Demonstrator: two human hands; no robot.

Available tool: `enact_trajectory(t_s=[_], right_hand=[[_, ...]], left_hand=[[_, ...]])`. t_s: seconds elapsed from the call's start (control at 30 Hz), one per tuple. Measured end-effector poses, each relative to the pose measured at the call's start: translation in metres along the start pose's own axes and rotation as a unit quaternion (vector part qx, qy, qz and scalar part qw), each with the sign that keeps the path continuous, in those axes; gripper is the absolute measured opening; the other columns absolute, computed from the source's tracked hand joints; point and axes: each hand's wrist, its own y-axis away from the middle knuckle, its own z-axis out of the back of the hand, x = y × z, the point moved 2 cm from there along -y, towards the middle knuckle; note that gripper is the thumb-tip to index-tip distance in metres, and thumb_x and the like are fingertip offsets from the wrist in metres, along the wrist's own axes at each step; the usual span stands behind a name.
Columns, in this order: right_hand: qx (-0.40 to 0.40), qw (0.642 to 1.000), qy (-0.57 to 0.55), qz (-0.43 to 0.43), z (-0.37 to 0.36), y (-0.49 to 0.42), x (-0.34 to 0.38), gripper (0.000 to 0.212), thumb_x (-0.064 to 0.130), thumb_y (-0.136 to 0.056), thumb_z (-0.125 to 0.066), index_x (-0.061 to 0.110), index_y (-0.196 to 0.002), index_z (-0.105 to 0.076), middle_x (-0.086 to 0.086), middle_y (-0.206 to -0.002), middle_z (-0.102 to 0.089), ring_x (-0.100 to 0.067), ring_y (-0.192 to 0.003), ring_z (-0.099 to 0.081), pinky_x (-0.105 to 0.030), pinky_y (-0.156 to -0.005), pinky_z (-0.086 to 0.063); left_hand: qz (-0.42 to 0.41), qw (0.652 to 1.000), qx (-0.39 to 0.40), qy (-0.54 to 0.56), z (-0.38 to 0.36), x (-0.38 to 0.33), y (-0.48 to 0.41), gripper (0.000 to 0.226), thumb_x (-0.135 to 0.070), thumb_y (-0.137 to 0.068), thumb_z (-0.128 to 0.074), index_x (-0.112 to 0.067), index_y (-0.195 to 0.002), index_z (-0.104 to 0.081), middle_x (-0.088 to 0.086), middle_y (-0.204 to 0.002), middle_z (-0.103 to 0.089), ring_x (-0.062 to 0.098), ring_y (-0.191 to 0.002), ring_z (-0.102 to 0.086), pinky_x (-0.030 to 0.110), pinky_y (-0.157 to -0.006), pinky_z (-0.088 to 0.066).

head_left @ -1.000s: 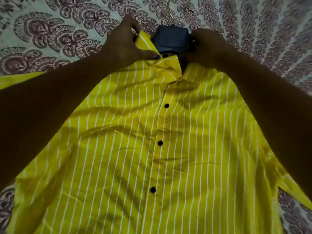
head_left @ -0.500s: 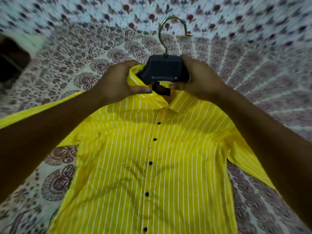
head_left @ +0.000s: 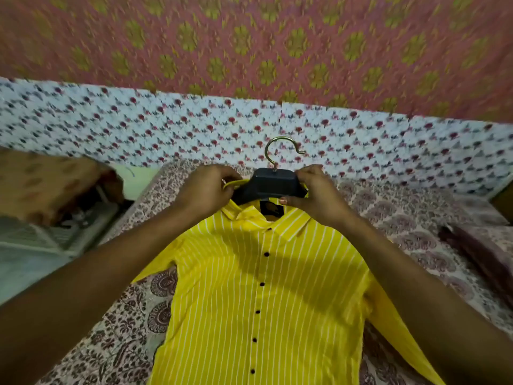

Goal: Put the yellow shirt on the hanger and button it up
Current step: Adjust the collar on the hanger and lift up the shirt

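The yellow shirt (head_left: 258,295) with white stripes hangs on a dark hanger (head_left: 270,184) with a brass hook (head_left: 273,151). Its front is closed by a row of several black buttons; the collar lies open at the neck. My left hand (head_left: 206,190) grips the collar and the hanger's left shoulder. My right hand (head_left: 312,191) grips the hanger's right side at the collar, thumb on its lower edge. The shirt's lower part and sleeves trail down over the bed.
A patterned bedsheet (head_left: 402,218) covers the bed under the shirt. Behind it hang a floral cloth (head_left: 111,129) and a pink curtain (head_left: 249,45). A dark garment (head_left: 477,254) lies at the right. Cluttered items (head_left: 55,195) sit at the left beside the bed.
Both hands have lifted the hanger with the shirt up off the bed. The view has tilted upward, bringing the wall cloths into sight.
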Motion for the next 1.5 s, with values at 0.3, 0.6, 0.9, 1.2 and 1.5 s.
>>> enact_trajectory(t_s=[0.3, 0.6, 0.9, 1.2, 1.5], right_hand=[[-0.078, 0.996, -0.015, 0.033, 0.077, 0.031, 0.116, 0.039, 0.019, -0.090, -0.060, 0.009, -0.127, -0.052, -0.009, -0.122, -0.058, -0.021, -0.110, -0.054, -0.008, -0.069, -0.034], [-0.158, 0.983, -0.096, 0.021, 0.129, 0.055, 0.185, 0.035, 0.010, -0.088, -0.062, 0.005, -0.122, -0.057, -0.002, -0.099, -0.061, -0.013, -0.093, -0.056, -0.001, -0.060, -0.040], [-0.213, 0.971, -0.099, 0.033, 0.172, 0.059, 0.213, 0.033, 0.014, -0.085, -0.065, 0.007, -0.117, -0.061, -0.008, -0.098, -0.066, -0.018, -0.086, -0.059, -0.033, -0.077, -0.047], [-0.211, 0.964, -0.158, 0.034, 0.214, 0.063, 0.208, 0.033, 0.012, -0.084, -0.066, 0.007, -0.117, -0.060, -0.006, -0.098, -0.065, -0.019, -0.089, -0.060, -0.036, -0.087, -0.047], [-0.172, 0.971, -0.155, 0.054, 0.224, 0.064, 0.213, 0.029, 0.013, -0.085, -0.064, 0.010, -0.114, -0.061, -0.004, -0.100, -0.067, -0.017, -0.091, -0.062, -0.032, -0.086, -0.048]], left_hand=[[-0.076, 0.988, -0.118, 0.065, 0.134, -0.054, 0.009, 0.013, -0.007, -0.079, -0.061, -0.019, -0.081, -0.060, 0.002, -0.084, -0.065, 0.022, -0.082, -0.062, 0.035, -0.074, -0.050], [-0.356, 0.908, -0.120, -0.183, 0.166, -0.091, 0.059, 0.046, -0.032, -0.076, -0.067, -0.012, -0.117, -0.059, 0.007, -0.110, -0.065, 0.028, -0.094, -0.059, 0.033, -0.077, -0.050], [-0.463, 0.798, -0.326, -0.207, 0.171, -0.125, 0.072, 0.006, -0.009, -0.088, -0.054, -0.014, -0.089, -0.053, 0.004, -0.089, -0.058, 0.020, -0.073, -0.046, 0.031, -0.048, -0.038], [-0.359, 0.860, -0.362, -0.009, 0.209, -0.142, 0.054, 0.028, -0.026, -0.094, -0.045, -0.023, -0.123, -0.047, 0.008, -0.115, -0.061, 0.019, -0.107, -0.050, 0.031, -0.092, -0.036], [-0.141, 0.986, 0.004, 0.086, 0.262, -0.155, -0.003, 0.069, -0.047, -0.054, -0.078, -0.034, -0.117, -0.054, -0.004, -0.114, -0.058, 0.015, -0.105, -0.053, 0.033, -0.089, -0.048]])
